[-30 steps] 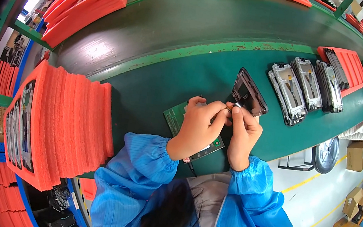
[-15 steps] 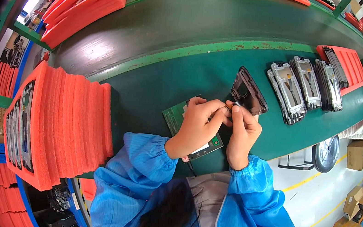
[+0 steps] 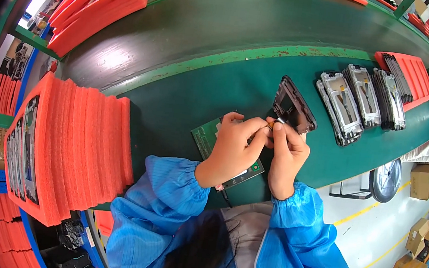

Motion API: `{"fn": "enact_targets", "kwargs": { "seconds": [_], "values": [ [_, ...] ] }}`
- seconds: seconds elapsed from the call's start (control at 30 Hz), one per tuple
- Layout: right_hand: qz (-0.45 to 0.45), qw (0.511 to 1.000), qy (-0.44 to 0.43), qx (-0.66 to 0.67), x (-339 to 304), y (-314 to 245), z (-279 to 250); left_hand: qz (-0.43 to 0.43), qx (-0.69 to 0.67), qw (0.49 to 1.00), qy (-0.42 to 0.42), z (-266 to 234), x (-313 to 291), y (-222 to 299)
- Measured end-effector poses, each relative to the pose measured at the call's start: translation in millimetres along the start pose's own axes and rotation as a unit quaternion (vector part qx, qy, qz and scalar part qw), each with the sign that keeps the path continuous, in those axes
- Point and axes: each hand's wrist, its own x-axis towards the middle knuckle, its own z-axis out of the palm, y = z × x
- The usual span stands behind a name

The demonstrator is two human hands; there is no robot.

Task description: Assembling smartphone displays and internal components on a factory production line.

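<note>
My left hand [image 3: 230, 150] and my right hand [image 3: 285, 163] meet above the green worktop, fingertips nearly touching. Both are closed in a pinch around a small flex cable [image 3: 270, 124] with an orange-yellow tip. A dark phone screen assembly [image 3: 296, 106] stands tilted just beyond the fingers, at the right hand. How the cable joins it is hidden by my fingertips. Below the left hand lies a green circuit board [image 3: 203, 139], partly covered by that hand, with a black lead [image 3: 226, 199] running from its near edge.
Stacked phone frames [image 3: 342, 105] lie to the right, near a red foam tray [image 3: 413, 85]. At left stands a tall pile of red foam trays [image 3: 86, 149]. A green-edged shelf [image 3: 252, 24] borders the far side. Beyond the right edge are a round stool [image 3: 385, 180] and cardboard boxes [image 3: 423, 181].
The phone screen assembly has tilted or shifted very slightly. My hands stay almost in place, with the fingertips shifting a little around the flex cable.
</note>
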Motion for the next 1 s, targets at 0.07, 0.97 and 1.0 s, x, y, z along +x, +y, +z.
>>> {"fn": "enact_targets", "kwargs": {
  "seconds": [0.07, 0.97, 1.0],
  "values": [
    [-0.005, 1.000, 0.000, -0.008, -0.3, 0.1, -0.2, -0.001, 0.003, 1.000, 0.005, 0.5, -0.3, 0.4],
    [0.059, 0.993, 0.008, 0.101, -3.9, -15.8, 4.7, -0.019, -0.023, 0.999, -0.013, -0.5, 0.6, 1.1],
    [0.060, 0.993, 0.008, 0.101, -4.0, -15.7, 4.8, -0.019, -0.023, 0.999, -0.013, -0.6, 0.4, 1.0]
  ]
}}
